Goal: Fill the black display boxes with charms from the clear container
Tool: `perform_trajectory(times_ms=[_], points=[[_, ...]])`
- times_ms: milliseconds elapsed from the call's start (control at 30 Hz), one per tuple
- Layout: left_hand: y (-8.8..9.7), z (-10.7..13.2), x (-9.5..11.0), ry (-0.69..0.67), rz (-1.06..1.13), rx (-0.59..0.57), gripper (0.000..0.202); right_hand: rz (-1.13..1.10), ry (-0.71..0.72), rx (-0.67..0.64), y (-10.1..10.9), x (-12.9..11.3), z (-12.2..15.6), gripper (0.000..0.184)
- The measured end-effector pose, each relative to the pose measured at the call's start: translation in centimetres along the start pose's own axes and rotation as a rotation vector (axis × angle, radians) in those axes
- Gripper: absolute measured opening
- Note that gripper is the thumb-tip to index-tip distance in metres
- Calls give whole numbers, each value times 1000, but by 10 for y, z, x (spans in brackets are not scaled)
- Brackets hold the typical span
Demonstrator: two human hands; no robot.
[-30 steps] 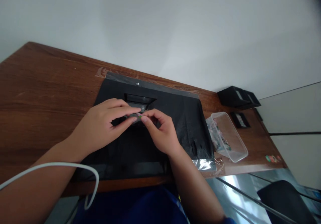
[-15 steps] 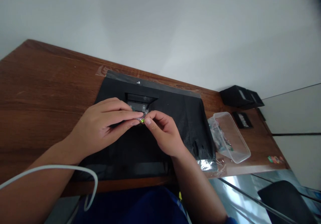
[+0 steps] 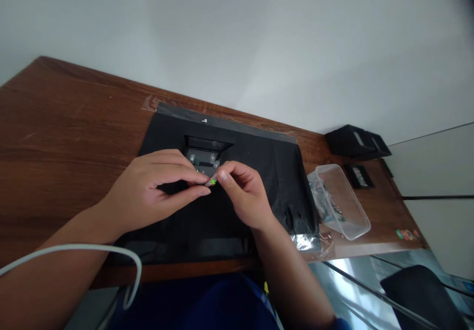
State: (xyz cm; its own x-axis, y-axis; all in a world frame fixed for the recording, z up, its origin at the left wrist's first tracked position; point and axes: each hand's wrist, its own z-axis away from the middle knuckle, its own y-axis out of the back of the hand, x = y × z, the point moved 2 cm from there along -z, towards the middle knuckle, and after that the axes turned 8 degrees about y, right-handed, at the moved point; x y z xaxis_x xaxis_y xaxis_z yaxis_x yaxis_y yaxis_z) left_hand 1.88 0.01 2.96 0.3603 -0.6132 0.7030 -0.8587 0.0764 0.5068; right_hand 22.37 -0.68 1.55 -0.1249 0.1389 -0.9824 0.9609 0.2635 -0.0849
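My left hand (image 3: 168,179) pinches one end of a small pinkish piece with a bright green flower-like ornament (image 3: 212,182) between thumb and forefinger. The thumb and forefinger of my right hand (image 3: 242,192) are closed on the other end. Its exact kind is too small to make out. Just beyond the fingertips lies a small black tray (image 3: 202,143) with several clear, shiny little pieces (image 3: 212,158) in it; my left hand hides part of it. Both hands are over a black mat (image 3: 266,157).
To the right stands a clear plastic box (image 3: 355,219) holding small bagged items (image 3: 324,199). Behind it are black bins (image 3: 350,140) and a small black tray (image 3: 365,184). Colourful round bits (image 3: 405,234) lie near the table's right end. A white cable (image 3: 92,246) crosses my left forearm.
My left fingers have parted a little and shifted slightly down, uncovering more of the green ornament and of the tray's contents. Both hands still hold the piece.
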Motion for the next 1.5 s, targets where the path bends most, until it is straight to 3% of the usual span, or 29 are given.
perform_trajectory(times_ms=[400,600,933,1267,1500], points=[[0,0,1,42,-3,24,3,22,56,41,-2,4,3,32],[0,0,3,58,16,-36,4,12,48,25,-4,6,4,32],[-1,0,3,56,46,-29,5,118,139,44,-8,4,5,27],[1,0,8,187,202,16,13,124,274,63,-9,-3,8,18],[1,0,8,137,161,33,12,209,358,55,-9,-4,10,21]])
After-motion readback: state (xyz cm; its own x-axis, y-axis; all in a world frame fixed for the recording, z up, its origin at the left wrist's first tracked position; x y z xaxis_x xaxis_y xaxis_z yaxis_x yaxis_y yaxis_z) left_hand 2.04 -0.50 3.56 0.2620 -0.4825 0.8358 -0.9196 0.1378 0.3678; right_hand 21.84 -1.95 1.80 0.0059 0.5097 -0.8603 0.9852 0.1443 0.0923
